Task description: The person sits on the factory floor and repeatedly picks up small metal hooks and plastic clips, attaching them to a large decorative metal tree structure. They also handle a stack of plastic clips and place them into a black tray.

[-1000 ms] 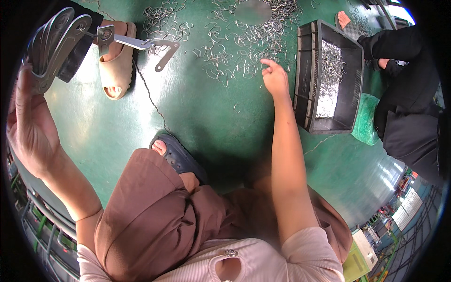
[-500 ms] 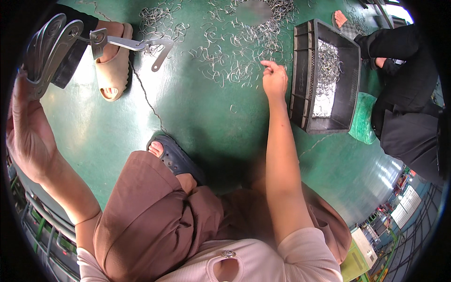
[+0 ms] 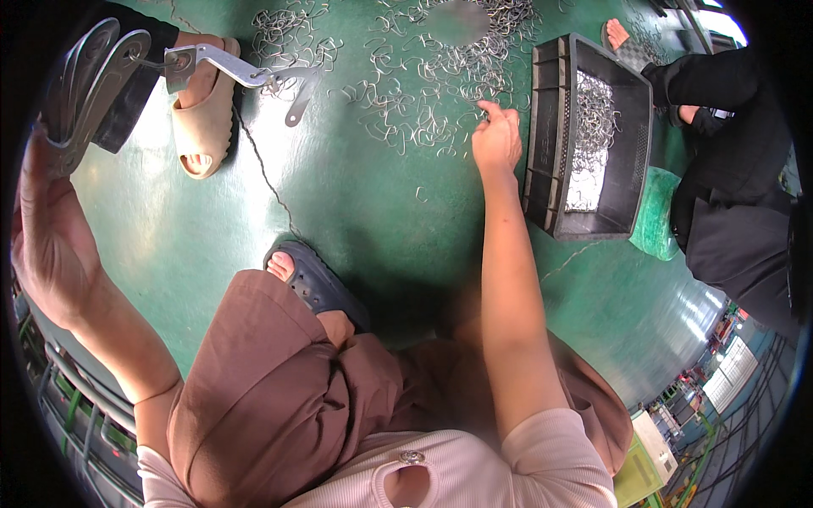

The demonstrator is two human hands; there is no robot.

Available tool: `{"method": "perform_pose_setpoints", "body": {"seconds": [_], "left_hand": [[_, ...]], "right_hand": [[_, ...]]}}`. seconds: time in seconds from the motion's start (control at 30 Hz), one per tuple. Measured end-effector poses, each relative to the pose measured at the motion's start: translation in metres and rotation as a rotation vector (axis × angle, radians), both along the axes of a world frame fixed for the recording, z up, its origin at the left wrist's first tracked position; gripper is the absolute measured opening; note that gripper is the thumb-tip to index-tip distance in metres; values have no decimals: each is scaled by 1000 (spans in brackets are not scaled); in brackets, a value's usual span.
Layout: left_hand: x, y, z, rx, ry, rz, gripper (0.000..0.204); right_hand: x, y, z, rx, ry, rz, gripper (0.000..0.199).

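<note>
At the left edge my left hand [image 3: 52,237] is raised, its fingers against a fanned bunch of flat grey metal brackets [image 3: 114,72] with holes in their rounded ends. From the bunch hangs a linked string of more metal pieces: a bent plate [image 3: 222,64] and a flat strip with a hole [image 3: 298,100]. My right hand [image 3: 496,140] hovers at the near edge of many bent wire hooks [image 3: 423,102] scattered over the green floor. Its fingers are closed with the index finger pointing left; whatever they pinch is too small to make out.
Right of my right hand stands a black plastic crate [image 3: 546,144] with wire hooks [image 3: 595,114] in it. Behind it are a green bag [image 3: 654,213] and a person in black [image 3: 737,169]. Another person's beige sandal [image 3: 203,118] is at the upper left.
The linked metal pieces hanging from my left hand have swung, the far end slightly right. My right hand has shifted slightly, its index finger moving a little to the right and up.
</note>
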State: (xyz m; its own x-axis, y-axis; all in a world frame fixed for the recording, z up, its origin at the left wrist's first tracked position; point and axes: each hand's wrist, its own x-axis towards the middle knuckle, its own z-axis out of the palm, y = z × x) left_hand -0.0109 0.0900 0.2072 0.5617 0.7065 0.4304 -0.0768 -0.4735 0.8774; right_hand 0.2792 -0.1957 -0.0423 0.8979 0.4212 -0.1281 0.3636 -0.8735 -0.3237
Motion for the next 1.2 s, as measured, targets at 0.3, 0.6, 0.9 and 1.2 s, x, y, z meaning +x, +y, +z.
{"method": "perform_pose_setpoints", "body": {"seconds": [0.3, 0.6, 0.9, 1.2], "left_hand": [[-14, 10, -8, 95, 84, 59, 29], [-13, 6, -3, -137, -26, -3, 24], [37, -46, 10, -279, 40, 61, 15], [45, -57, 23, -393, 49, -123, 24]], "right_hand": [[-31, 29, 0, 46, 182, 101, 13], [14, 12, -19, 488, 942, -86, 19], [-11, 82, 158, 964, 1245, 151, 22], [-44, 145, 293, 1058, 1127, 672, 15]]}}
